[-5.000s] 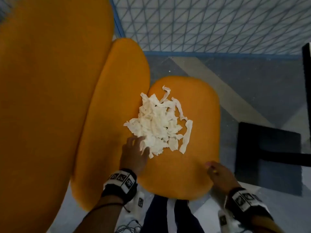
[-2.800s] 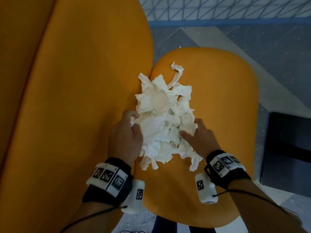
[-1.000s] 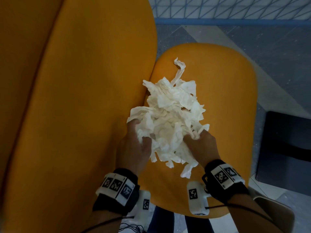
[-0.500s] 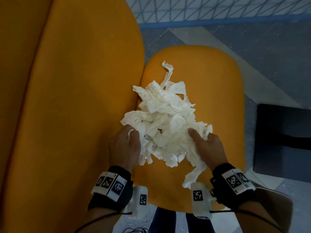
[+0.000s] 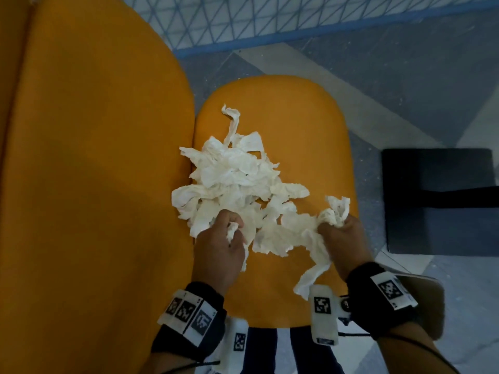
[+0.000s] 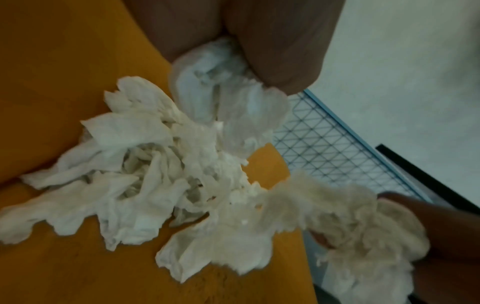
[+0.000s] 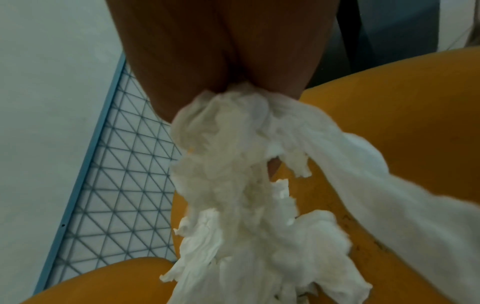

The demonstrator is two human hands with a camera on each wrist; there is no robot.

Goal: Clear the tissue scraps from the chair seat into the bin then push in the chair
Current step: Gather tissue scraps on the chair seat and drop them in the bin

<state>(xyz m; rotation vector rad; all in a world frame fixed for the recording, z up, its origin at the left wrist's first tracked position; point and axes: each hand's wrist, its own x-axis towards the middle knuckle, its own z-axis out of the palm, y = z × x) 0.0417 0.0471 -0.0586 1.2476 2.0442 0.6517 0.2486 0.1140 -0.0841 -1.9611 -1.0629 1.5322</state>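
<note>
A heap of white tissue scraps lies on the orange chair seat, against the orange chair back on the left. My left hand curls its fingers round a wad at the heap's near edge; the left wrist view has the same tissue scraps bunched under my fingers. My right hand grips a bunch of scraps near the seat's right edge, and a strip hangs below it. The right wrist view shows that bunch of scraps trailing from my closed fingers.
A black bin stands on the grey floor right of the seat. A blue-framed wire mesh panel runs along the floor beyond the chair. My legs show below the seat's near edge.
My right hand has moved right toward the seat's edge, pulling a bunch out of the heap. The heap is more spread out. My left hand still holds its near edge.
</note>
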